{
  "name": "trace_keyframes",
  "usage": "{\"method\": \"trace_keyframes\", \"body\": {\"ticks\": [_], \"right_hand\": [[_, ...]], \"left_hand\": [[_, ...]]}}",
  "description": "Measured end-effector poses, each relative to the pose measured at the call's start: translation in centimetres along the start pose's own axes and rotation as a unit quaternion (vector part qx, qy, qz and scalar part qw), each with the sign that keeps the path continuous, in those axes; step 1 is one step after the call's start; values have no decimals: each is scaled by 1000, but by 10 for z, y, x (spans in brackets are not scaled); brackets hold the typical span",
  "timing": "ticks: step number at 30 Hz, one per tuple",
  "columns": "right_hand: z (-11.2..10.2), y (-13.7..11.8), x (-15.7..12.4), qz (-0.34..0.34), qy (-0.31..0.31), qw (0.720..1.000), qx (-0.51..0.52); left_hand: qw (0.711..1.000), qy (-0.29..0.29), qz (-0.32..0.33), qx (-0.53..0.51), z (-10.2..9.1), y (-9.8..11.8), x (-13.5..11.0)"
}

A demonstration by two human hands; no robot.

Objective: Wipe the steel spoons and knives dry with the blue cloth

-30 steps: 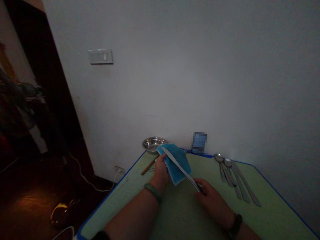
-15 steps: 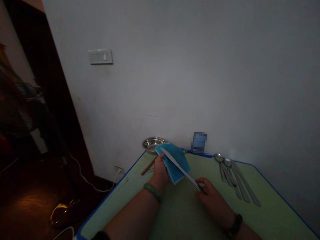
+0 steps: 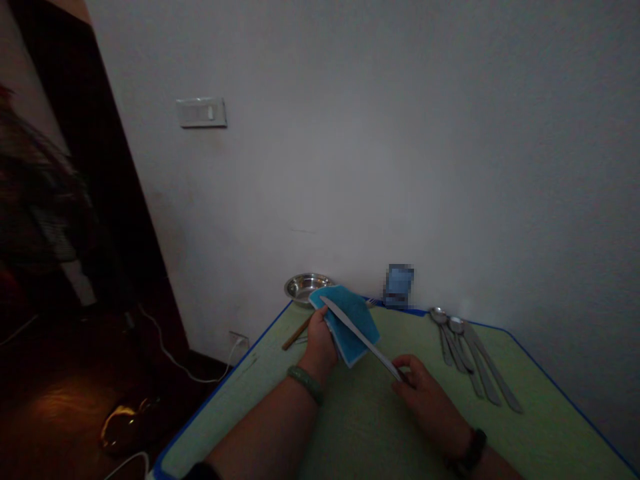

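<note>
A blue cloth (image 3: 357, 313) with a pale edge lies over my left hand (image 3: 321, 339), which is closed on it with the thumb on top. Across the cloth rests a metal table knife (image 3: 357, 335), its blade tip pointing up and left near my left thumb. My right hand (image 3: 417, 385) grips the knife's handle at the lower right end. Behind the cloth, the tines of a fork (image 3: 371, 303) peek out, and a brown wooden handle (image 3: 296, 333) shows left of my left hand; the rest of both is hidden.
A shiny metal bowl (image 3: 307, 289) stands at the table's back left corner. Several spoons and knives (image 3: 473, 360) lie in a group on the right of the green table (image 3: 360, 427). A blurred-out phone-like object (image 3: 399, 287) leans by the wall (image 3: 350, 167).
Almost nothing differs. The cloth, the knife and both hands keep practically the same position, with only a very slight shift of the cloth.
</note>
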State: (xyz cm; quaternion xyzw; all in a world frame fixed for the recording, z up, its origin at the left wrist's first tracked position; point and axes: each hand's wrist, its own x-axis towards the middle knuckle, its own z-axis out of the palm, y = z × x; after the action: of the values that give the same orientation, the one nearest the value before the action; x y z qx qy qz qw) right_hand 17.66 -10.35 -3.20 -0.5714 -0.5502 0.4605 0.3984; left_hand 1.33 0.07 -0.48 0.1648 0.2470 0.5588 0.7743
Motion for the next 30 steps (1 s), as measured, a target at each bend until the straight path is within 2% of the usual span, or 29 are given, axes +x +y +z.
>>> {"method": "trace_keyframes", "body": {"ticks": [8,13,23,30], "right_hand": [[0,1,2,12,10,1000,-24],[1,0,1,7,-15,1000,16],[0,-3,0,1,-3,1000,-17],[0,-3,-1,6,9,1000,-23]], "left_hand": [[1000,6,-1,-2,0,0,0],[1000,0,-4,-8,0,0,0],[1000,5,0,0,0,-1,1],[1000,-16,3,-14,-2,-2,2]]}}
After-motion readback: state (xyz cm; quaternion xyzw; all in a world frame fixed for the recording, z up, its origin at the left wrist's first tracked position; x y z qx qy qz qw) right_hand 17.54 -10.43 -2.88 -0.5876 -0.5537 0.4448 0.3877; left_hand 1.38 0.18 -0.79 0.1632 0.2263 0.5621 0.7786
